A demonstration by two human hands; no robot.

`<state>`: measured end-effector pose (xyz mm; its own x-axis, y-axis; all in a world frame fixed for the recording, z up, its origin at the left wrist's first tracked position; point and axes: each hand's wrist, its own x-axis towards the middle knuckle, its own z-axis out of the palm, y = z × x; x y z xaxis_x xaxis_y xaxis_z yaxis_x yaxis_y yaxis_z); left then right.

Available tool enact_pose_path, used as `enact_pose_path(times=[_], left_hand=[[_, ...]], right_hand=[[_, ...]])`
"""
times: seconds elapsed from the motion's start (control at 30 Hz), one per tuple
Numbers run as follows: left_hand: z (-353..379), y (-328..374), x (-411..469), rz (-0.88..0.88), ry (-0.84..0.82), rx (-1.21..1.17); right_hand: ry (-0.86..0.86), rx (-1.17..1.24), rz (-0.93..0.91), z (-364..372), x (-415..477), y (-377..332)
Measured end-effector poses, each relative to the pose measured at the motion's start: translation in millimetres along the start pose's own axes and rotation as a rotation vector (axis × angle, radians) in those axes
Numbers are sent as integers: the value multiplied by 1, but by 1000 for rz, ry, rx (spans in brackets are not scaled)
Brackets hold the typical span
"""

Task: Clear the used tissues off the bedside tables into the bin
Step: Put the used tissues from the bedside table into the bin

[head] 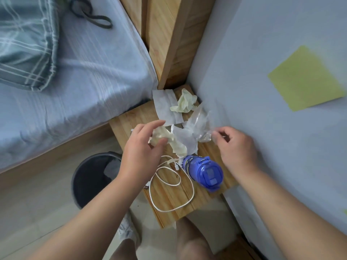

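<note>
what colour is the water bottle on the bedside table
Blue: the water bottle shows clearly in the head view, the only one given.

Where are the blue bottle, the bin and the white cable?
blue bottle (210, 173), head view, on its lid.
bin (88, 181), head view, on its dark inner wall.
white cable (193, 191), head view, on the loop's right side.

Four tissues: a cream tissue (185, 101) and flat white tissue (165, 106) beyond the left hand (142, 151) and right hand (236, 147), a cream wad (161, 136) and torn white tissue (185, 139) between them. One clear wrapper (199, 121), one blue bottle (202, 171), one cable (172, 184), one bin (90, 177).
</note>
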<state>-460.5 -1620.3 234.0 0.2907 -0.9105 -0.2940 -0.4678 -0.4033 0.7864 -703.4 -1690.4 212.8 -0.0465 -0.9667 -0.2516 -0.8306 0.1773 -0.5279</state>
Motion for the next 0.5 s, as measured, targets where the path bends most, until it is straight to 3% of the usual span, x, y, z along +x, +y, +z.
enact_pose_path(times=[0.1, 0.3, 0.5], left_hand=[[-24, 5, -14, 2, 41, -110], [-85, -19, -55, -127, 171, -389], [-138, -96, -108, -350, 353, -639]], right_hand=[[17, 179, 0, -29, -9, -27], [125, 406, -182, -75, -49, -113], [-33, 476, -294, -14, -116, -187]])
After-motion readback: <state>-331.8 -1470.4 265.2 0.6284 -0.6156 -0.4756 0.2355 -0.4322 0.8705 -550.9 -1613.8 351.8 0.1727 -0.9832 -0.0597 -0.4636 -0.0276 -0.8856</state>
